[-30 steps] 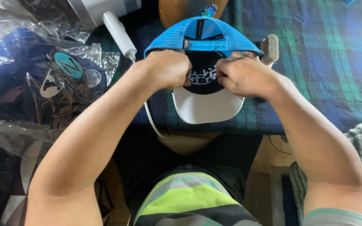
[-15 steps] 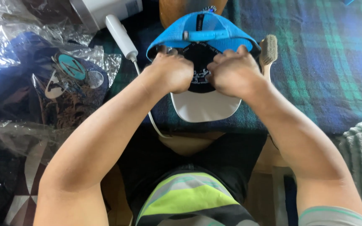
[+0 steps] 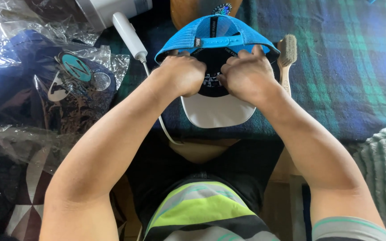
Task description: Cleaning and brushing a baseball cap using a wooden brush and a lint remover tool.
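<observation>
Plaid blue-and-green blanket (image 3: 349,67) covers the surface; the person sits at its near edge, both arms reaching forward. Bright blue mesh-backed cap with a white flat brim (image 3: 217,42) sits upside down at the blanket's near edge, brim pointing toward the person, open crown facing up. Left hand (image 3: 182,73) and right hand (image 3: 246,76) are close together, nearly touching, each curled tight on the dark inner front panel and sweatband of the cap, fingers tucked inside the crown.

Handling judgement: cap looks light; mesh back is soft and collapses easily, brim is stiff, plastic snap strap across the back is thin and could pop open under a hard pull. Best hold is likely where the hands already are, on the firm front panel edge, or by the brim; mesh would just crumple.

Around it: wooden-handled scrub brush with pale bristles (image 3: 287,58) lies just beside the cap on the right, near the right hand. White cylindrical handle with a white cord (image 3: 128,35) lies to the left, cord running down past the left wrist and off the surface edge. Clear plastic bags holding dark blue caps with round patches (image 3: 68,76) are piled at far left. Striped pale green towel (image 3: 385,169) sits at lower right. Brush and cord are the nearest things to snag.
</observation>
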